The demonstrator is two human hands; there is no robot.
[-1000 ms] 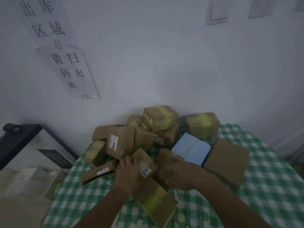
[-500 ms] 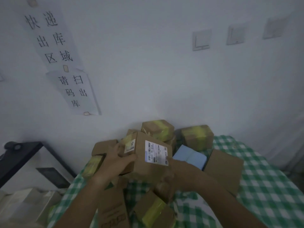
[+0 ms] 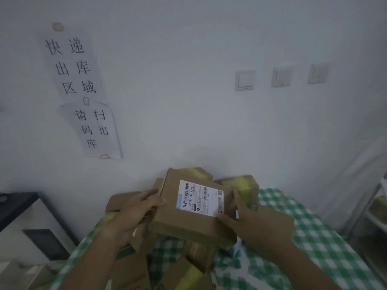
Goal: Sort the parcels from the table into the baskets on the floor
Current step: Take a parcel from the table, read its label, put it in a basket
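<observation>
The left hand [image 3: 137, 213] grips the left edge of a cardboard parcel [image 3: 167, 218], thumb over the top face and fingers curled round the side. The right hand [image 3: 240, 218] holds the opposite edge, forefinger laid up along the right side and thumb pressed on the near corner of the white label [image 3: 200, 198]. Between the two hands the parcel is lifted clear above the pile [image 3: 192, 260], tilted with its labelled face toward the camera; the label carries barcodes and the print "S01E-M1 A218".

Below and nearer than the hands, more brown boxes lie jumbled on the tabletop [image 3: 314, 237], which is covered by a green and white checked cloth; several bear yellow tape. Beyond the right hand sits a taped box [image 3: 245, 186], and another [image 3: 196, 172] shows just behind the held parcel's top edge. A flat brown box [image 3: 276, 218] lies under the right wrist.

On the wall, up and left of the hands, hang two paper signs [image 3: 83, 91] with Chinese characters; up and right are three switches [image 3: 280, 77]. Far left of the left hand stands a white cabinet with a dark top [image 3: 18, 208]. No baskets are in view.
</observation>
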